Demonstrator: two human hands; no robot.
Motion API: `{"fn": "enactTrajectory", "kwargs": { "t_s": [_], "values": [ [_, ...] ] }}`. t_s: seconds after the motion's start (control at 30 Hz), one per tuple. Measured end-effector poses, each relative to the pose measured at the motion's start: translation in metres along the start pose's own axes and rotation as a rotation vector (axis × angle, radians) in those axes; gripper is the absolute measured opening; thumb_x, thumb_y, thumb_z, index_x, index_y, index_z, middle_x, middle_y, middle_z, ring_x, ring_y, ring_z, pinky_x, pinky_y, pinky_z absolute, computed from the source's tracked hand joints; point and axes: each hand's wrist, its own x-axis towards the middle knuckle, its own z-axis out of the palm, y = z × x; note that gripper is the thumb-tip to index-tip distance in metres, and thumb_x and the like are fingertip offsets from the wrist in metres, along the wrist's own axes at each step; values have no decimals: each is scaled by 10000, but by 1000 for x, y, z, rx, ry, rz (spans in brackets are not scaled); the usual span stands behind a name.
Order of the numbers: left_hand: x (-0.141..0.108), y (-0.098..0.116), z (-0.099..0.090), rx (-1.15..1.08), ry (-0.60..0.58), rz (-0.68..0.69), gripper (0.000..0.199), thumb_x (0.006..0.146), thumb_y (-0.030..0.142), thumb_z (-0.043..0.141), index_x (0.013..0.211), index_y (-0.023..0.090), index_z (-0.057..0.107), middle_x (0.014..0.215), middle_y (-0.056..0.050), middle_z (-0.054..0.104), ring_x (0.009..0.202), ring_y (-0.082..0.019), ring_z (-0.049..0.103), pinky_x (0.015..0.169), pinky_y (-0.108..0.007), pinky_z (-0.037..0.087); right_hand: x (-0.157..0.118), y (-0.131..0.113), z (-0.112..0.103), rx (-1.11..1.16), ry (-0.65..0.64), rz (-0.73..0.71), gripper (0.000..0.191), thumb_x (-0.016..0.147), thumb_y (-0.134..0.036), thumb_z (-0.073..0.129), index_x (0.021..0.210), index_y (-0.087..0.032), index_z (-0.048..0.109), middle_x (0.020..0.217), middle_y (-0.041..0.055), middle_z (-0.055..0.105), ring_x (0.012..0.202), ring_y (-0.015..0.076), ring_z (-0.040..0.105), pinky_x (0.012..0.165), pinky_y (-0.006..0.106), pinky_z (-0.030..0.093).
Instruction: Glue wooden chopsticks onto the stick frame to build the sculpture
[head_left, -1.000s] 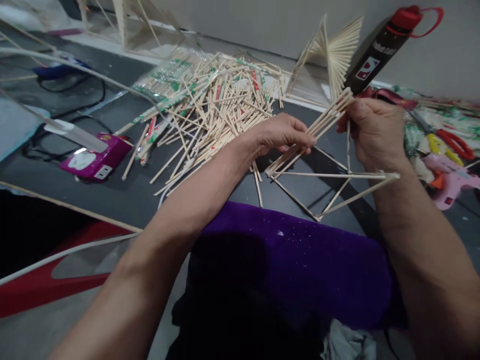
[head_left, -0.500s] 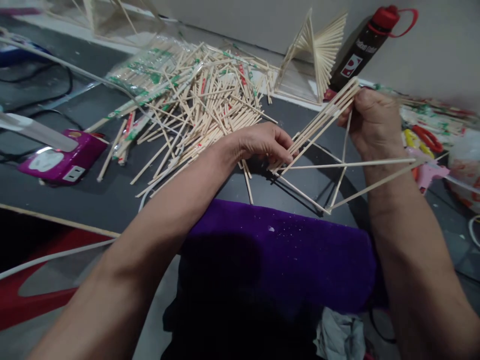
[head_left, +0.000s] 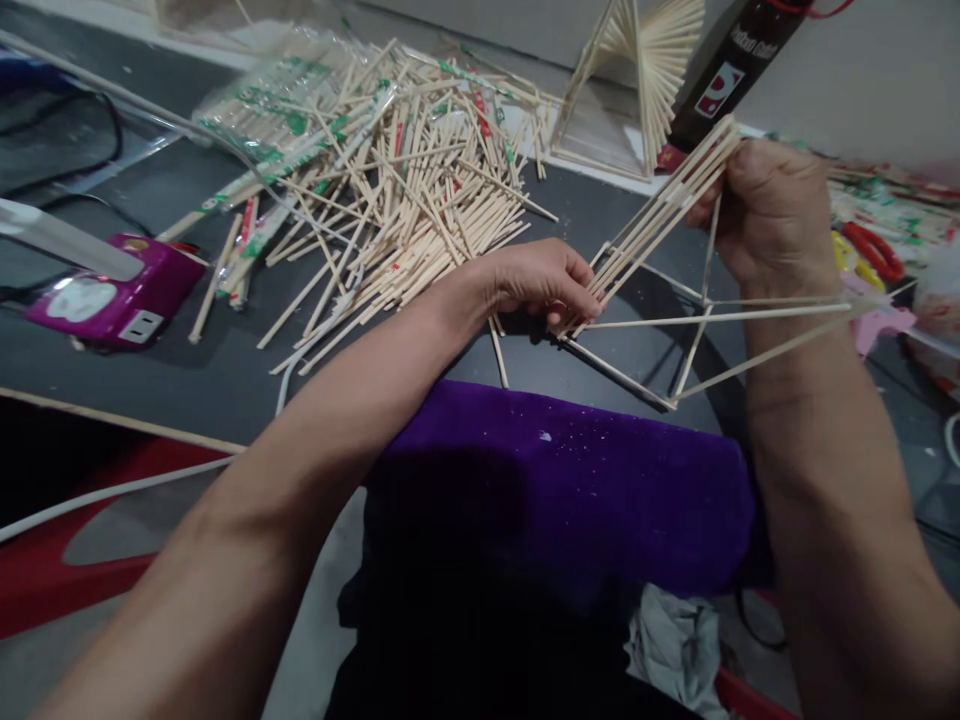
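Right hand point(head_left: 784, 215) and the frame point(head_left: 660, 218) sit slightly farther right than in the earlier view, camera shift aside; left hand point(head_left: 536, 285) goes with them. Nearest: grey rag point(head_left: 679, 640) low in view; purple cloth point(head_left: 570, 480) across the lap, white specks on it, presumably spread to catch scraps. Left hand: wrist bent over the table point(head_left: 150, 385), thumb and fingers pinched on the low ends of the frame's slanted sticks, likely to steady that corner. Frame: front corner just beyond the cloth, long sticks running right, toward the right forearm; contact with the table unclear. Right hand: clamped near the top of the slanted sticks, fingertips partly hidden, probably to keep that end raised. Left of the frame: pile point(head_left: 457, 200) of loose sticks, near the left hand, handy for picking; some in printed wrappers. Purple block point(head_left: 120, 290) well left; pink tool point(head_left: 881, 320) beside the right forearm. Farther: fanned model point(head_left: 664, 60), set back by the wall, presumably out of the way; bottle point(head_left: 724, 85) just right of it
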Motion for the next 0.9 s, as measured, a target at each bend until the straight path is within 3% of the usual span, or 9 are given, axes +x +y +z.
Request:
{"fn": "enactTrajectory", "kwargs": {
  "t_s": [0.2,0.37,0.5,0.9],
  "values": [
    [7,-10,-2,8,-45,12,121,648,214,827,670,119,754,602,-54,672,431,-59,525,416,-203,186,0,6,-1,-2,-46,-57,340,674,-497,883,675,-193,731,619,28,574,510,131,479,501,303,362],
    [7,-9,-2,19,-53,19,90,656,194,811,663,116,768,629,-80,692,451,-74,532,437,-234,242,0,7,-1,-53,-10,11,421,588,-600,896,673,-237,703,630,29,556,533,147,437,486,304,365],
    [6,-8,-2,24,-49,13,100,672,204,815,666,115,770,668,-91,708,458,-79,543,454,-246,268,0,6,0,-46,-17,25,398,591,-568,891,662,-231,691,625,26,538,541,139,434,487,296,363],
    [6,-10,-3,20,-71,-16,70,699,196,789,706,131,763,676,-66,729,448,-56,561,409,-198,205,0,6,1,-16,-35,55,431,619,-571,890,660,-201,672,629,16,529,553,121,440,514,299,360]
  ]
}}
